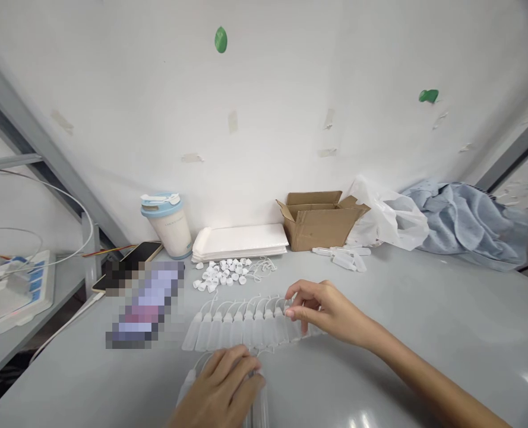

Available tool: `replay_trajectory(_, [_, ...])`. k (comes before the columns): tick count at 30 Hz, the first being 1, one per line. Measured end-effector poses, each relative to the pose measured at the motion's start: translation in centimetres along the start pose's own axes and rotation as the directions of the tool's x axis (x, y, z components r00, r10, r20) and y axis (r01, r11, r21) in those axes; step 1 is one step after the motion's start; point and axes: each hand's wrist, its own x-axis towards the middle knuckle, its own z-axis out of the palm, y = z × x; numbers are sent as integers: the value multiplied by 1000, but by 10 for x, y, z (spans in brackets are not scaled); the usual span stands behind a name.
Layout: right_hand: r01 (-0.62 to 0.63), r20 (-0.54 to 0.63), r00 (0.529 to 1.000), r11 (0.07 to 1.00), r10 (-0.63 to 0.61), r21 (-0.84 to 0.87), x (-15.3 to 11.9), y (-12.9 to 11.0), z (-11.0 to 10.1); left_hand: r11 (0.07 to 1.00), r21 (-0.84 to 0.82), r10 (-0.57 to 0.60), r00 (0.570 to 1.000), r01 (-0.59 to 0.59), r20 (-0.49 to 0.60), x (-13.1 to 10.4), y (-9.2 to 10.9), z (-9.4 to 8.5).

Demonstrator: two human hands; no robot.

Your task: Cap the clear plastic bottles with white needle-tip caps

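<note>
Several translucent plastic tubes (239,331) with thin looped cords lie side by side in a row on the grey table. My right hand (319,309) is over the right end of this row, thumb and forefinger bent toward each other at a cord; whether they grip it is unclear. Nearer to me, my left hand (228,386) rests palm down over a second group of tubes (260,404), its fingers curled and close together, partly hiding them. Behind the row lies a pile of small white caps (221,273), with loose white cords (264,268) beside it.
Along the wall stand a lidded cup (170,232), a stack of white envelopes (241,241) and an open cardboard box (321,223). Loose tubes (346,260), a plastic bag (392,217) and blue cloth (464,220) are at right. Phones (148,303) lie at left.
</note>
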Motion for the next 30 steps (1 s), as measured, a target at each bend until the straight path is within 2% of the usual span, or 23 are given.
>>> replay_trajectory(4, [5, -25, 1000, 999, -6, -45, 0, -1, -5, 998, 61, -8, 998, 4, 63, 0, 1, -5])
replay_trajectory(6, [13, -63, 998, 995, -19, -95, 2, 2, -9, 999, 39, -8, 999, 6, 45, 4, 0, -11])
replay_trajectory(8, [16, -128, 991, 976, -44, -215, 6, 9, -16, 1000, -18, -20, 999, 21, 33, 14, -5, -20])
replay_trajectory(9, [6, -172, 983, 951, -62, -308, 8, 14, -20, 998, -54, -19, 1000, 20, 26, 22, -10, -26])
replay_trajectory(11, [-65, -264, 959, 824, -104, -562, 14, 27, -30, 987, -50, -143, 981, 151, 134, 41, -25, -35])
replay_trajectory(13, [-144, -339, 934, 752, -111, -643, 19, 42, -42, 975, -3, -219, 962, 222, 164, 63, -45, -37])
replay_trajectory(16, [-242, -418, 900, 656, -123, -714, 23, 63, -59, 956, 63, -293, 944, 286, 154, 91, -73, -27])
replay_trajectory(19, [-287, -446, 881, 572, -159, -769, 25, 79, -72, 946, 82, -321, 938, 313, 128, 108, -86, -12])
replay_trajectory(22, [-274, -421, 885, 512, -197, -815, 28, 90, -79, 943, 41, -332, 937, 330, 109, 114, -86, -5])
replay_trajectory(25, [-262, -394, 895, 472, -208, -842, 29, 98, -81, 926, -64, -365, 927, 371, 91, 111, -84, -7])
replay_trajectory(27, [-262, -385, 901, 456, -199, -850, 28, 101, -80, 892, -151, -419, 905, 426, 79, 107, -85, -10])
replay_trajectory(30, [-257, -368, 912, 450, -180, -855, 28, 104, -77, 806, -278, -528, 847, 523, 62, 98, -88, -16])
